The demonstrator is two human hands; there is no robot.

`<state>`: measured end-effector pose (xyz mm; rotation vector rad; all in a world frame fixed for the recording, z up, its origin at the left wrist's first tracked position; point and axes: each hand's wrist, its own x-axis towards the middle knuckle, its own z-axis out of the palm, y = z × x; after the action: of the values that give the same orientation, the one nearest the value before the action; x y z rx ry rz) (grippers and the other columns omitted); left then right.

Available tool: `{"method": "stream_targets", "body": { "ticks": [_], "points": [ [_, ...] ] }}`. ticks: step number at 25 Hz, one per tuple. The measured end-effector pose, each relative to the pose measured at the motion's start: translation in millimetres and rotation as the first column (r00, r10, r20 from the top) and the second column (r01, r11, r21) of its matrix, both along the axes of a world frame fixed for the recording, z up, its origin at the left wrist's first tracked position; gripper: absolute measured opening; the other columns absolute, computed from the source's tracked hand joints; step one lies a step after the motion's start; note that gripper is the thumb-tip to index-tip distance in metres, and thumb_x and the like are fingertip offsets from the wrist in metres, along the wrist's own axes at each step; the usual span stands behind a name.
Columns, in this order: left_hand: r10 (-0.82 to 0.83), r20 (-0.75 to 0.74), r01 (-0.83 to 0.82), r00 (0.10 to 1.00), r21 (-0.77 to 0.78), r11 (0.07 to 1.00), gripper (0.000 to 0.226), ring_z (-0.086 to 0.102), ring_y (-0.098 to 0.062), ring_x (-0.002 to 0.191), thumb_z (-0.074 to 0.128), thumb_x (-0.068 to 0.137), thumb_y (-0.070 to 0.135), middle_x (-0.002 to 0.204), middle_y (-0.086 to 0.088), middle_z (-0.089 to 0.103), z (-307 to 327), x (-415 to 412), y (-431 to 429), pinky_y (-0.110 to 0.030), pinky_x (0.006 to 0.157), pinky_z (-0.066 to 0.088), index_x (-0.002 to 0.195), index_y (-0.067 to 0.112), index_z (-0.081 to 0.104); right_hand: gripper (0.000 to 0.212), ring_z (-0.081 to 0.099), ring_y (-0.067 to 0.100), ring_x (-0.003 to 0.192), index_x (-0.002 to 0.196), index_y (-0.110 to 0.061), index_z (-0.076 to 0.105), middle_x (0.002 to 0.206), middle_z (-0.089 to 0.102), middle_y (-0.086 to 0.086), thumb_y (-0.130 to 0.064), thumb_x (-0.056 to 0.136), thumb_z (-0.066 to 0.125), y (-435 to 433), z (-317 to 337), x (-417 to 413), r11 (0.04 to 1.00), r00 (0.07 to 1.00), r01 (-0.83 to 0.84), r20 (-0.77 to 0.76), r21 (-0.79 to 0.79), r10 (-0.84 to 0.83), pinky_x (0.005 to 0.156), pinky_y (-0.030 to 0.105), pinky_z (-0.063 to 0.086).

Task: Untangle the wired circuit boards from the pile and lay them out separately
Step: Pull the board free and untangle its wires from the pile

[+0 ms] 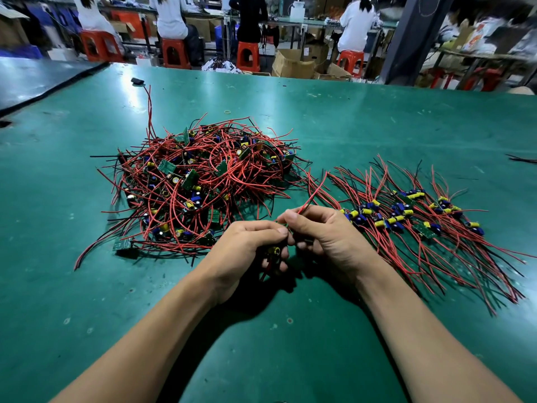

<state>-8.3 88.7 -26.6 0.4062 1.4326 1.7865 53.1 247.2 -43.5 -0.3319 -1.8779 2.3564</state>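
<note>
Estimated under half complete: separated boards [406,216] lie at right of frame, the larger tangled pile [203,184] centre left. Left hand [250,248] grips one board [273,251]; right hand [322,231] pinches its red wire [308,204].

Over the glossy green table mat [348,117], the left hand [247,251] grips a small yellow-capacitor circuit board [273,251] and the right hand [322,231] pinches a thin red wire [315,194], between the tangled red-wired board pile [203,184] and the laid-out boards [421,216]

Bare green mat [377,117] lies open beyond — tangled pile [203,184] left, laid-out boards [421,216] right.
</note>
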Motion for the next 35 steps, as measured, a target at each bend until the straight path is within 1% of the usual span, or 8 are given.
{"method": "stream_targets", "body": {
  "ticks": [3,6,9,15,18,20,25,35],
  "points": [
    [0.041,-0.112,-0.047,0.993,-0.057,0.997,0.024,0.059,-0.020,0.049,0.062,0.092,0.008,0.062,-0.009,0.065,-1.4,1.9,1.4,-0.021,0.046,0.045,0.071,0.011,0.074,0.040,0.046,0.016,0.045,0.093,-0.015,0.077,0.059,0.056,0.004,-0.046,0.068,0.084,2.4,-1.6,-2.5,0.993,0.994,0.111,-0.002,0.031,-0.111,0.040,0.021,0.036],
    [0.067,-0.353,-0.124,0.933,-0.141,0.982,0.018,0.059,-0.023,0.059,0.066,0.090,0.011,0.065,-0.011,0.067,-3.8,7.7,4.5,-0.030,0.061,0.044,0.076,0.008,0.076,0.029,0.040,0.015,0.039,0.094,-0.014,0.078,0.052,0.049,0.003,-0.040,0.082,0.076,14.8,-1.4,-0.7,0.975,0.979,0.205,-0.004,0.088,-0.205,0.042,0.023,0.033],
    [0.002,-0.502,-0.124,0.865,-0.210,0.970,0.017,0.055,-0.020,0.061,0.066,0.090,0.016,0.075,-0.022,0.069,-3.8,10.0,4.9,-0.028,0.060,0.041,0.078,0.009,0.076,0.020,0.038,0.014,0.040,0.093,-0.013,0.078,0.049,0.046,0.003,-0.033,0.090,0.074,20.2,-3.4,-0.5,0.943,0.954,0.297,-0.001,0.147,-0.300,0.044,0.021,0.030],
    [-0.014,-0.434,-0.091,0.901,-0.221,0.971,0.017,0.058,-0.023,0.064,0.066,0.091,0.013,0.071,-0.014,0.070,-2.5,5.9,4.9,-0.022,0.058,0.045,0.078,0.008,0.076,0.033,0.035,0.009,0.035,0.088,-0.004,0.071,0.050,0.040,0.001,-0.037,0.089,0.075,17.6,-4.6,-6.1,0.824,0.863,0.502,-0.089,0.262,-0.497,0.042,0.017,0.024],
    [-0.012,-0.400,-0.075,0.916,-0.201,0.977,0.017,0.056,-0.023,0.060,0.066,0.091,0.013,0.065,-0.004,0.067,-3.2,4.3,4.4,-0.021,0.052,0.044,0.078,0.006,0.076,0.028,0.030,0.010,0.039,0.074,-0.011,0.063,0.058,0.039,0.008,-0.029,0.092,0.073,11.8,1.3,-7.8,0.818,0.830,0.558,-0.084,0.138,-0.552,0.042,0.018,0.020],
    [-0.014,-0.401,-0.067,0.916,-0.188,0.980,0.017,0.053,-0.023,0.058,0.066,0.091,0.013,0.062,-0.004,0.065,-3.0,3.8,3.7,-0.021,0.050,0.042,0.078,0.006,0.076,0.025,0.030,0.007,0.037,0.077,-0.006,0.065,0.058,0.047,0.003,-0.023,0.095,0.069,11.0,8.5,-7.8,0.830,0.829,0.555,-0.046,-0.057,-0.557,0.038,0.018,0.022],
    [-0.026,-0.399,-0.045,0.917,-0.167,0.985,0.015,0.055,-0.025,0.061,0.067,0.091,0.014,0.063,-0.002,0.068,-2.7,2.7,2.5,-0.027,0.056,0.043,0.080,0.008,0.076,0.038,0.026,0.002,0.031,0.066,-0.007,0.066,0.055,0.038,-0.004,-0.026,0.098,0.061,16.9,23.8,-4.3,0.777,0.891,0.441,0.112,-0.449,-0.440,0.031,0.016,0.022],
    [-0.062,-0.425,-0.028,0.903,-0.202,0.979,0.014,0.057,-0.022,0.061,0.069,0.090,0.018,0.067,-0.001,0.070,-6.3,1.9,2.7,-0.024,0.057,0.044,0.082,0.012,0.078,0.032,0.029,0.002,0.029,0.070,-0.004,0.066,0.058,0.039,-0.003,-0.022,0.096,0.063,28.3,25.3,0.6,0.690,0.890,0.406,0.088,-0.599,-0.448,0.030,0.013,0.025]
  ]
}}
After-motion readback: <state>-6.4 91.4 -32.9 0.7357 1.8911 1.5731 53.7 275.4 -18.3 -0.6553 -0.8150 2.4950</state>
